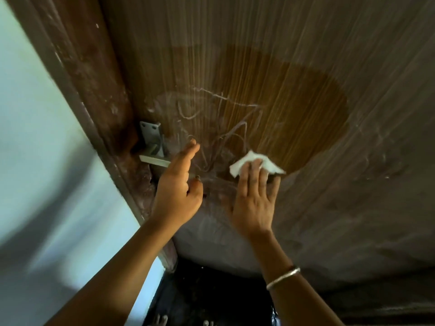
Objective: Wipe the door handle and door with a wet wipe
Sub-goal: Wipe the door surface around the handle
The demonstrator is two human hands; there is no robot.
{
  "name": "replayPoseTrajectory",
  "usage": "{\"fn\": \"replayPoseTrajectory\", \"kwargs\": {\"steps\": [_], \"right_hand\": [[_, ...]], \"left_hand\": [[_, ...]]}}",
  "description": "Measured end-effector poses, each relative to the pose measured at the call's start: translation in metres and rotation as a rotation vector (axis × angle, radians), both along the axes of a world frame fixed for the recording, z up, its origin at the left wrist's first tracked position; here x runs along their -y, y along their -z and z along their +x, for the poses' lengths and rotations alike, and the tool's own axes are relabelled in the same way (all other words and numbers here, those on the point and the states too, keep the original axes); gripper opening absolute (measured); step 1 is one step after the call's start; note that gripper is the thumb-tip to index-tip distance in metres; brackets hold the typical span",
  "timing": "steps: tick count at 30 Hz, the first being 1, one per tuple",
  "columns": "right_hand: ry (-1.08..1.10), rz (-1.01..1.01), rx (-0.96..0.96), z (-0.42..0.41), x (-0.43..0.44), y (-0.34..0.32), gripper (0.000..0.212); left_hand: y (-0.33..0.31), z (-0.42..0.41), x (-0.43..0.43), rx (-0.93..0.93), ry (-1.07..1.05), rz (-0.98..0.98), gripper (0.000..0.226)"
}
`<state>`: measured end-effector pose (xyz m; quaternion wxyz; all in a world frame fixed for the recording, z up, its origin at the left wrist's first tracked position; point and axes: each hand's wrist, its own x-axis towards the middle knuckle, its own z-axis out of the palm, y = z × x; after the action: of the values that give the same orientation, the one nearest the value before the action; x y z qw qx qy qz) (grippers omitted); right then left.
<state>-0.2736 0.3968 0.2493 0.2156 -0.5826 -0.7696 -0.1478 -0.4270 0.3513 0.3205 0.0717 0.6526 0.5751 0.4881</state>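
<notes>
The brown wooden door (329,55) fills the view, dusty and scratched, with a darker wet patch (294,109) in its middle. A grey metal handle (153,147) sits at the door's left edge by the frame. My right hand (253,196) presses a white wet wipe (254,162) flat against the door, just below the wet patch, fingers spread over it. My left hand (179,184) hovers right of the handle, fingers straight and apart, holding nothing; its fingertips are close to the door surface.
A dark brown door frame (94,78) runs down the left, beside a pale blue wall (35,149). A dark floor (211,297) shows below the door, with toes visible at the bottom edge. A bangle (283,277) circles my right wrist.
</notes>
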Motion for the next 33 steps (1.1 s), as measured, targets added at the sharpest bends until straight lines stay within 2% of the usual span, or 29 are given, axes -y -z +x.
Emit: {"fn": "replayPoseTrajectory", "kwargs": {"steps": [5,9,12,15,20,22,25,26,30,31,33], "right_hand": [[0.06,0.333,-0.102,-0.015,-0.041,-0.065,0.074],[-0.134,0.263,0.087,-0.025,-0.022,-0.056,0.066],[-0.025,0.251,0.063,-0.016,-0.02,-0.053,0.065],[0.036,0.315,-0.003,-0.036,-0.038,-0.082,0.069],[-0.186,0.229,0.28,-0.068,-0.034,-0.089,0.07],[-0.157,0.253,0.25,-0.06,-0.03,-0.089,0.068],[-0.036,0.326,0.09,-0.07,-0.038,-0.105,0.061],[-0.048,0.32,0.106,-0.082,-0.042,-0.113,0.063],[-0.272,0.171,0.627,-0.116,-0.041,-0.104,0.062],[-0.271,0.158,0.672,-0.114,-0.039,-0.099,0.061],[-0.229,0.204,0.573,-0.105,-0.036,-0.098,0.06]], "left_hand": [[-0.003,-0.02,0.004,-0.034,-0.03,0.024,0.055],[-0.012,-0.037,0.0,-0.036,-0.035,0.048,0.054],[-0.011,-0.053,0.001,-0.031,-0.038,0.06,0.055],[-0.008,-0.059,0.001,0.024,-0.04,0.016,0.054],[-0.007,-0.069,-0.005,0.032,-0.023,0.027,0.056],[-0.005,-0.079,-0.006,0.041,-0.038,0.033,0.056],[-0.001,-0.088,-0.008,0.074,-0.066,-0.006,0.053],[0.0,-0.088,-0.009,0.087,-0.068,-0.027,0.052],[0.004,-0.085,-0.006,0.048,0.005,-0.038,0.051],[0.005,-0.089,-0.004,0.055,0.019,-0.043,0.052],[0.008,-0.1,-0.002,0.092,0.012,-0.059,0.053]]}}
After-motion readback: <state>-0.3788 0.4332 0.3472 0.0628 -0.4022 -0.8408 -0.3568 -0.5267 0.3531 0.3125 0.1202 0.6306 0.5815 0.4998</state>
